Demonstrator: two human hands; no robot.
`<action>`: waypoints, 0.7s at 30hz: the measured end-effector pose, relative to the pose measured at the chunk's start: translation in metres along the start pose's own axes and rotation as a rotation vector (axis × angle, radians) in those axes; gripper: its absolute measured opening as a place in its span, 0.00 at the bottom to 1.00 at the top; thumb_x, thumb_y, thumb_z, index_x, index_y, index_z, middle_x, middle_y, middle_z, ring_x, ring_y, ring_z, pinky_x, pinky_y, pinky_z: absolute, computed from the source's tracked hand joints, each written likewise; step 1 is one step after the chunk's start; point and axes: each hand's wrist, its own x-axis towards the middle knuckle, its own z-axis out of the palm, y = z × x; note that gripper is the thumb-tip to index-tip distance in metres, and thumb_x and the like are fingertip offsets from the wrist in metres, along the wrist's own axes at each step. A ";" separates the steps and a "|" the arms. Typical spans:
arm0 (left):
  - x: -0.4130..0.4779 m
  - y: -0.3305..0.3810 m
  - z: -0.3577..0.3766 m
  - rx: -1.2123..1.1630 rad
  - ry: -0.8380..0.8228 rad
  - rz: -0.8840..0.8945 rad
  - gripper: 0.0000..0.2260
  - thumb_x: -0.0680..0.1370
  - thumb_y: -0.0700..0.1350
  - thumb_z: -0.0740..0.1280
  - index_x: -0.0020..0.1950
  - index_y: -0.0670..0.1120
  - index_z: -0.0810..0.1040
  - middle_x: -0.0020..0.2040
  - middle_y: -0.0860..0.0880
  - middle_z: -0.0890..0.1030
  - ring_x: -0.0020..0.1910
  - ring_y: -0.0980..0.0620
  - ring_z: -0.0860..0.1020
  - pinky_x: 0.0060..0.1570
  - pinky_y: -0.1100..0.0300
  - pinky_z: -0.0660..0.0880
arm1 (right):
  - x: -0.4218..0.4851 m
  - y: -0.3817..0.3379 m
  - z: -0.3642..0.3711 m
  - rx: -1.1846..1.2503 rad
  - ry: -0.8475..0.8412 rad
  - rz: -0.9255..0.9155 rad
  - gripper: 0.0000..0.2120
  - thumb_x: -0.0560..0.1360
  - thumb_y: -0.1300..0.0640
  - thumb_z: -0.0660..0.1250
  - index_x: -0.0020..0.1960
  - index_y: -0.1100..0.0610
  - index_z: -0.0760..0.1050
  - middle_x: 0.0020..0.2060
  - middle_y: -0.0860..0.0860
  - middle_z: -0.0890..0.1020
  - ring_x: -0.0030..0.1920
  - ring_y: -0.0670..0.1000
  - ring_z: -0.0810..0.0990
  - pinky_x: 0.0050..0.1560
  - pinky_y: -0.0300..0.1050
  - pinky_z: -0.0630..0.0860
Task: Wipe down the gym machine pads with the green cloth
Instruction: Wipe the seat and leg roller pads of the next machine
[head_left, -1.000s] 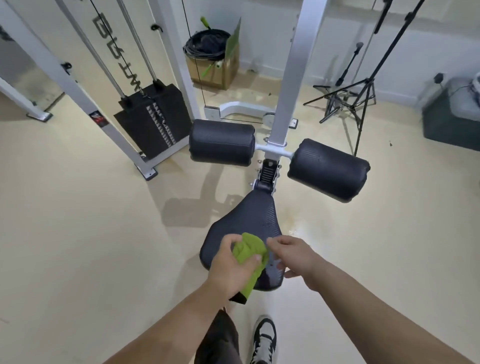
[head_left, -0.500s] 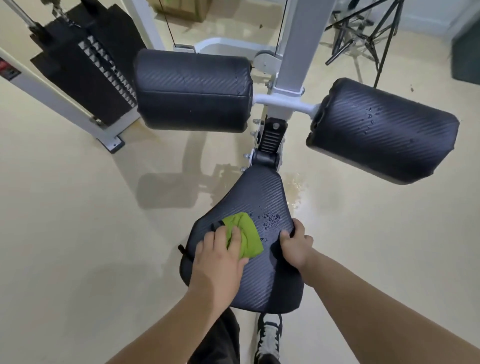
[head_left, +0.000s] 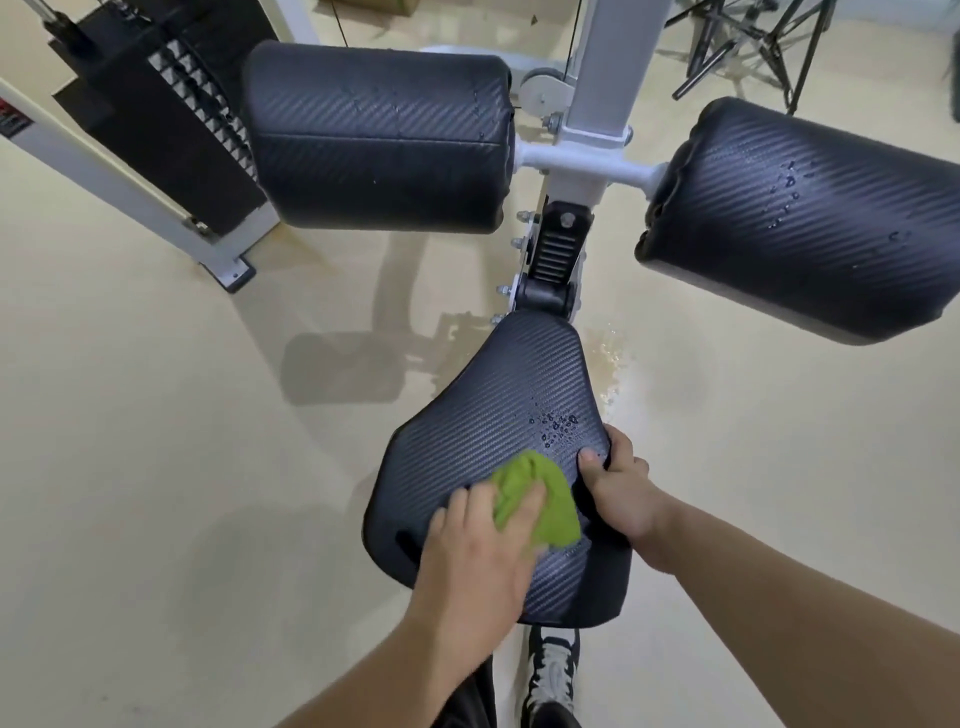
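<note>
Head view: wet seat pad (head_left: 493, 395), beige floor (head_left: 156, 441).

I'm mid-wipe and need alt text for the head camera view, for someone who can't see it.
A person's left hand presses a green cloth onto a gym machine's black seat pad while the right hand grips the pad's right edge. Water droplets sit on the seat beyond the cloth and on the right-hand roller pad.
</note>
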 end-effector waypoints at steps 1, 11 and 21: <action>-0.007 -0.009 -0.004 0.002 -0.027 0.126 0.25 0.78 0.59 0.61 0.75 0.56 0.69 0.54 0.46 0.73 0.47 0.45 0.74 0.43 0.49 0.75 | 0.000 0.001 0.001 -0.001 -0.001 -0.007 0.26 0.85 0.40 0.54 0.81 0.38 0.51 0.73 0.55 0.62 0.73 0.63 0.66 0.77 0.63 0.62; 0.050 -0.005 0.005 0.022 0.103 -0.204 0.23 0.79 0.55 0.62 0.73 0.50 0.72 0.67 0.46 0.71 0.54 0.43 0.72 0.49 0.47 0.75 | 0.001 0.004 0.006 0.003 0.032 -0.029 0.25 0.85 0.41 0.53 0.80 0.37 0.52 0.73 0.55 0.63 0.73 0.64 0.65 0.77 0.64 0.61; 0.157 -0.042 0.000 0.141 0.008 0.085 0.27 0.81 0.55 0.64 0.79 0.56 0.63 0.66 0.47 0.70 0.57 0.44 0.71 0.52 0.48 0.73 | 0.005 -0.001 0.002 0.152 0.001 0.069 0.28 0.76 0.36 0.45 0.77 0.30 0.57 0.73 0.50 0.64 0.74 0.62 0.63 0.78 0.62 0.57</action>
